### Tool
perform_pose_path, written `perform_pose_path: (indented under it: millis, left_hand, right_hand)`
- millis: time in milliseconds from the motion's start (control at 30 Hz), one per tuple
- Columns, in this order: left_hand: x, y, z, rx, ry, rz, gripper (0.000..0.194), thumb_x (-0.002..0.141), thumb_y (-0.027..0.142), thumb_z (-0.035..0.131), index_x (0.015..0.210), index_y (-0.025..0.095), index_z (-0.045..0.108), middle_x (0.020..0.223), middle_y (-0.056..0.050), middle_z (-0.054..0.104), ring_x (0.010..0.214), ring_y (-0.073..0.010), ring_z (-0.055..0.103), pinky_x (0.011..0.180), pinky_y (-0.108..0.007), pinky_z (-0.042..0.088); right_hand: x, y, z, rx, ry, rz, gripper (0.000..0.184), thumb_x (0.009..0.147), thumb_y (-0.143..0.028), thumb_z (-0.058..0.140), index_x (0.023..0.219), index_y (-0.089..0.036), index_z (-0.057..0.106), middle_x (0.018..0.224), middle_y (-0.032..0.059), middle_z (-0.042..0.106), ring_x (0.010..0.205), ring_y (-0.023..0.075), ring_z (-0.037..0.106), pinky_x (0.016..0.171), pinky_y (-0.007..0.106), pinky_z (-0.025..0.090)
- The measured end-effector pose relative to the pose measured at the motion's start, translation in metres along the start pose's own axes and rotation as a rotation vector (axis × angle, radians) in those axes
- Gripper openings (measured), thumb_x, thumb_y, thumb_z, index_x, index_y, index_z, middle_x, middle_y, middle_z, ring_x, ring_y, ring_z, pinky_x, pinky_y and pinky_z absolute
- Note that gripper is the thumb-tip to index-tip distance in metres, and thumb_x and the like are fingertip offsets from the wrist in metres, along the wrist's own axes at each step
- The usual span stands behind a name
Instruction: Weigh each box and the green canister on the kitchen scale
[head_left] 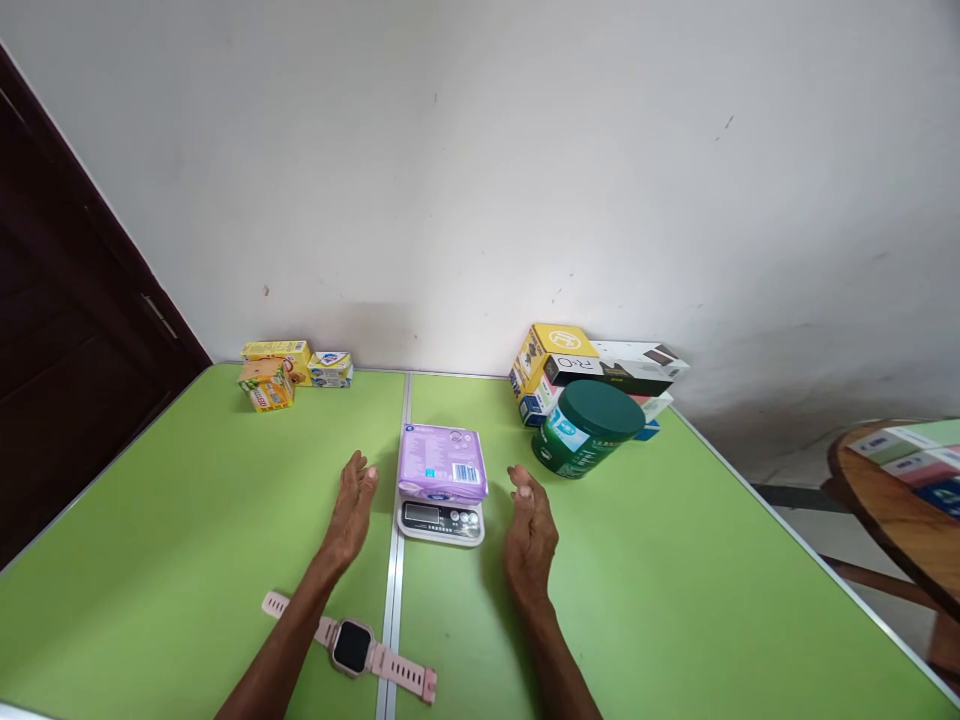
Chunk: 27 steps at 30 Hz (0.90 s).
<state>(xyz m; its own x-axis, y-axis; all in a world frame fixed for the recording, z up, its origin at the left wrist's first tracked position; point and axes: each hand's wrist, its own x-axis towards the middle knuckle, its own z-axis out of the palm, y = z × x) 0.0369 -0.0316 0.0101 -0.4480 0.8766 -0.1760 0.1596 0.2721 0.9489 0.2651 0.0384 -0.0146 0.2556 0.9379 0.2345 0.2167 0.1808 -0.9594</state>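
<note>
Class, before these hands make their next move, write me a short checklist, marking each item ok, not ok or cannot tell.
1. Purple pack resting on the scale: ok.
2. Left hand and right hand apart from the pack, one on each side: ok.
3. Reading on the display legible: cannot tell.
4. Watch clear of the left forearm: not ok, its strap passes beneath.
5. Green tub apart from the scale: ok.

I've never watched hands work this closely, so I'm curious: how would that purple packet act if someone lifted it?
The purple packet would probably give slightly under squeezing, since its wrapper looks soft and its edges rounded. It is likely light for its size if it is padded inside, though the contents are hidden. Its shiny film might slip a little on the scale.
</note>
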Motion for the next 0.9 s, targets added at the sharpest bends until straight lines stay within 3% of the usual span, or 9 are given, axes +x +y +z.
perform_pose_path:
  millis: [100, 200, 300, 400, 500, 633, 767, 900]
  left_hand:
    - [-0.019, 0.008, 0.02, 0.074, 0.104, 0.165, 0.092, 0.097, 0.073, 0.043, 0.167, 0.02, 0.017, 0.175, -0.017, 0.022, 0.163, -0.0319, 0.018, 0.133, -0.055, 0.017]
    - [-0.032, 0.017, 0.039, 0.103, 0.08, 0.221, 0.089, 0.099, 0.068, 0.045, 0.167, 0.019, 0.018, 0.175, -0.017, 0.022, 0.164, -0.0326, 0.012, 0.133, -0.057, 0.011]
    - [-0.038, 0.024, 0.048, 0.039, -0.013, 0.247, 0.083, 0.1, 0.065, 0.045, 0.165, 0.018, 0.024, 0.171, -0.019, 0.031, 0.161, -0.0328, 0.024, 0.133, -0.054, 0.017]
    - [-0.043, 0.031, 0.043, -0.085, -0.031, 0.306, 0.072, 0.102, 0.06, 0.046, 0.161, 0.021, 0.032, 0.163, -0.017, 0.044, 0.152, -0.0303, 0.04, 0.129, -0.05, 0.028]
    - [-0.039, 0.039, 0.02, -0.159, 0.034, 0.328, 0.067, 0.102, 0.059, 0.049, 0.158, 0.023, 0.037, 0.157, -0.016, 0.051, 0.145, -0.0307, 0.048, 0.125, -0.05, 0.034]
    - [-0.002, 0.036, -0.029, -0.098, 0.193, 0.335, 0.069, 0.099, 0.057, 0.055, 0.155, 0.021, 0.039, 0.15, -0.016, 0.057, 0.137, -0.0312, 0.055, 0.12, -0.05, 0.04]
    - [0.061, 0.007, -0.076, 0.057, 0.334, 0.281, 0.076, 0.085, 0.041, 0.072, 0.15, 0.015, 0.042, 0.148, -0.02, 0.057, 0.136, -0.0342, 0.056, 0.118, -0.051, 0.041]
    - [0.112, -0.023, -0.1, 0.093, 0.412, 0.269, 0.075, 0.078, 0.027, 0.072, 0.146, 0.012, 0.045, 0.149, -0.023, 0.056, 0.14, -0.0345, 0.054, 0.119, -0.049, 0.039]
  right_hand:
    - [-0.018, -0.017, 0.005, -0.04, 0.004, -0.13, 0.06, 0.106, -0.056, 0.036, 0.141, -0.015, 0.061, 0.145, 0.0179, 0.062, 0.139, 0.0312, 0.053, 0.114, 0.051, 0.04]
    - [-0.034, -0.027, 0.014, -0.072, -0.056, -0.165, 0.064, 0.106, -0.057, 0.036, 0.148, -0.013, 0.055, 0.15, 0.0199, 0.058, 0.143, 0.0328, 0.049, 0.115, 0.052, 0.039]
    - [-0.044, -0.035, 0.021, -0.108, -0.098, -0.089, 0.07, 0.103, -0.062, 0.039, 0.149, -0.012, 0.053, 0.147, 0.0221, 0.059, 0.138, 0.0364, 0.053, 0.111, 0.054, 0.043]
    - [-0.048, -0.052, 0.028, -0.117, -0.124, -0.096, 0.07, 0.101, -0.065, 0.043, 0.149, -0.015, 0.053, 0.144, 0.0217, 0.06, 0.133, 0.0379, 0.056, 0.108, 0.052, 0.045]
    - [-0.05, -0.078, 0.047, -0.084, -0.188, -0.207, 0.068, 0.101, -0.063, 0.043, 0.152, -0.018, 0.051, 0.149, 0.0201, 0.057, 0.138, 0.037, 0.053, 0.112, 0.052, 0.042]
    - [-0.047, -0.094, 0.108, 0.016, -0.352, -0.157, 0.075, 0.1, -0.067, 0.045, 0.155, -0.017, 0.047, 0.156, 0.0193, 0.052, 0.145, 0.0356, 0.047, 0.12, 0.054, 0.035]
    - [-0.038, -0.077, 0.187, 0.126, -0.556, -0.049, 0.084, 0.094, -0.074, 0.047, 0.155, -0.015, 0.046, 0.157, 0.0201, 0.051, 0.148, 0.0363, 0.044, 0.122, 0.054, 0.033]
    - [-0.026, -0.056, 0.244, 0.195, -0.652, -0.101, 0.087, 0.091, -0.076, 0.051, 0.153, -0.014, 0.047, 0.151, 0.0201, 0.057, 0.141, 0.0357, 0.05, 0.118, 0.052, 0.037]
